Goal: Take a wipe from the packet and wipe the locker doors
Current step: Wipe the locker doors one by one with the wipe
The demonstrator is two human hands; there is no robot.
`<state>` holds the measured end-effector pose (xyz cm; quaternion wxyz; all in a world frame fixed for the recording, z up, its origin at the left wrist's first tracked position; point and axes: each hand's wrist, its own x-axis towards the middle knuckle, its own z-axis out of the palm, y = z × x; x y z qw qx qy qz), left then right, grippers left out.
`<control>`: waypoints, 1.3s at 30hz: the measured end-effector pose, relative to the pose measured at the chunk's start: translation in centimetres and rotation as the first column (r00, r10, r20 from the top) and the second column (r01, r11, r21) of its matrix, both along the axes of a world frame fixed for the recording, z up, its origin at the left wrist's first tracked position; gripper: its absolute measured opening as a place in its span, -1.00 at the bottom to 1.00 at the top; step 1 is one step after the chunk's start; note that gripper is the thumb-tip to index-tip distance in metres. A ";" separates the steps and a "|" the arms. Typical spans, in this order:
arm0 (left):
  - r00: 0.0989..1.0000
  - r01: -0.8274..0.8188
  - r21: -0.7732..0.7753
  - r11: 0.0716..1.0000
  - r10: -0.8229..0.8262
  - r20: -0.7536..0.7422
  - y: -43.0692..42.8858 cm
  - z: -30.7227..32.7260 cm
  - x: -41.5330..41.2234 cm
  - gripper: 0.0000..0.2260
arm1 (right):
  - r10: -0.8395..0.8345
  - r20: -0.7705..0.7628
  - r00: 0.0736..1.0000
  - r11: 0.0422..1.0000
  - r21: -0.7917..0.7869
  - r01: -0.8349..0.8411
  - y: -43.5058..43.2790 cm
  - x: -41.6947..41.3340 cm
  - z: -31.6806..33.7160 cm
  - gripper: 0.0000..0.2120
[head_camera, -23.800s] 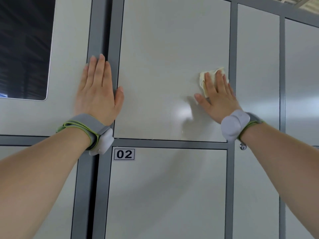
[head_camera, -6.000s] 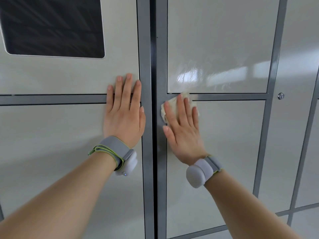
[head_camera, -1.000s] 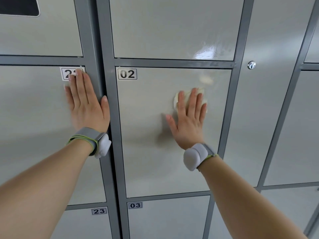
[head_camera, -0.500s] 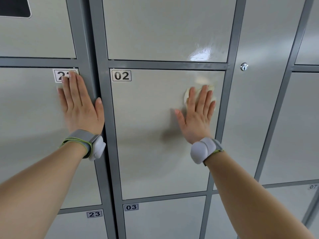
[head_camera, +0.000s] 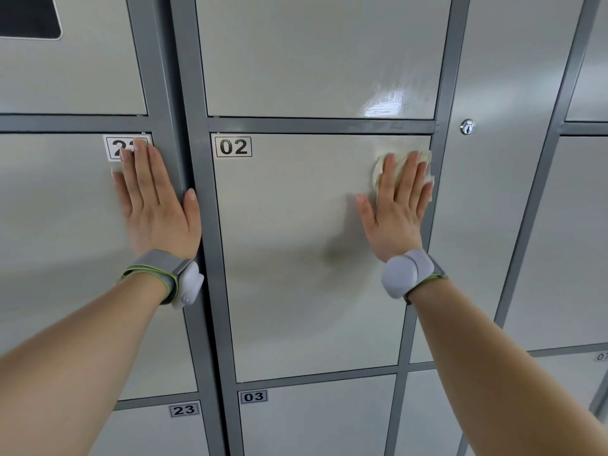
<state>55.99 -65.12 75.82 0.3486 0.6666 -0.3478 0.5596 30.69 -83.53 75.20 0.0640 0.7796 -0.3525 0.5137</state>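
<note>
The pale grey locker door marked 02 (head_camera: 296,258) fills the middle of the head view. My right hand (head_camera: 396,209) lies flat near that door's upper right corner, pressing a crumpled yellowish wipe (head_camera: 399,166) against it; the wipe shows above and between the fingers. My left hand (head_camera: 154,205) rests flat with fingers apart on the neighbouring door (head_camera: 59,241) to the left, its fingertips covering part of a number label. The wipe packet is out of view.
Dark grey frame bars (head_camera: 200,225) separate the doors. A round keyhole (head_camera: 467,127) sits on the tall panel to the right. Doors 03 (head_camera: 316,419) and 23 (head_camera: 148,432) lie below. A dark screen (head_camera: 29,14) is at the top left. A wet sheen (head_camera: 385,103) marks the upper door.
My right hand has slid the wipe to the right and slightly up across door 02, to its right edge. The left hand has stayed flat on the neighbouring door.
</note>
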 end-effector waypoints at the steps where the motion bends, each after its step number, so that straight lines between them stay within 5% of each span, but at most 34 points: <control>1: 1.000 0.000 -0.003 1.000 0.000 0.000 0.0 0.0 0.0 -0.44 | 0.003 -0.012 1.000 1.000 0.002 -0.002 0.1 0.0 -1.0 -0.26; 5: 1.000 -0.002 0.004 1.000 0.002 0.002 0.0 -0.1 0.1 -0.44 | 0.010 -0.042 0.999 0.999 0.049 -0.008 0.6 -0.3 -3.7 -0.26; 14: 1.000 0.007 0.014 1.000 -0.007 -0.004 0.1 0.0 0.0 -0.43 | 0.023 0.061 0.998 0.999 0.037 -0.025 -0.1 0.0 1.5 -0.24; 24: 1.000 0.006 0.002 1.000 -0.006 0.003 0.0 0.0 0.0 -0.43 | 0.031 -0.042 0.999 0.994 0.110 -0.027 0.9 -0.8 -4.6 -0.25; 32: 1.000 0.016 0.007 1.000 -0.015 -0.003 0.1 0.1 -0.1 -0.43 | 0.080 0.117 0.990 0.990 0.110 -0.093 0.6 -0.1 1.2 -0.29; 39: 1.000 0.004 0.000 1.000 -0.004 -0.005 0.0 0.1 -0.1 -0.42 | 0.032 0.036 0.999 0.990 0.133 -0.037 1.4 0.3 -5.2 -0.29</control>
